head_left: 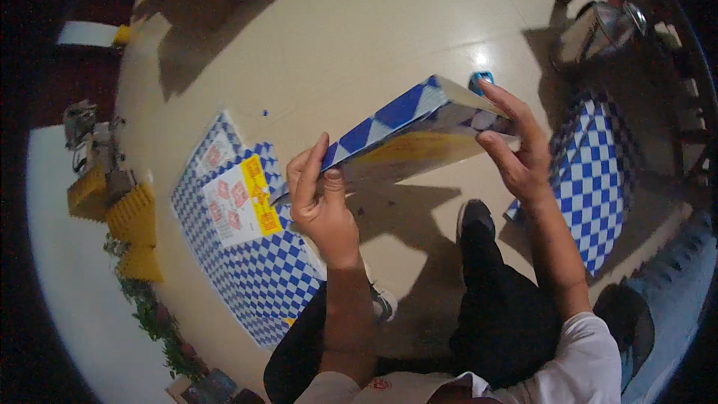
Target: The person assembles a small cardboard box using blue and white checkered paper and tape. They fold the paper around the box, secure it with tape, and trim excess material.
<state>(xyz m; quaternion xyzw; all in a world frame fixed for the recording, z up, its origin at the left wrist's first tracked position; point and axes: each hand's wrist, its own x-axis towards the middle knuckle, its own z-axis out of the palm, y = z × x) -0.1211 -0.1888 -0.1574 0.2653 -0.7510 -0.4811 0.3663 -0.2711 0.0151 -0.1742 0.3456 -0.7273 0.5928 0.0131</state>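
Raised above the floor in front of me is a flat box-like package with blue-and-white checked covering on its upper edge. Its underside is in shadow, with a dull yellow patch. My left hand pinches the package's lower left end between thumb and fingers. At the other end, my right hand curls thumb and fingers around the right edge. Below left, checked sheet material lies on the floor, bearing a white-and-yellow printed label. A small light-blue object shows just beyond my right fingertips.
Another blue-and-white checked piece lies at the right, beside dark wooden furniture. My shoes stand on the pale floor. Yellow box-like items and green plants line the left side.
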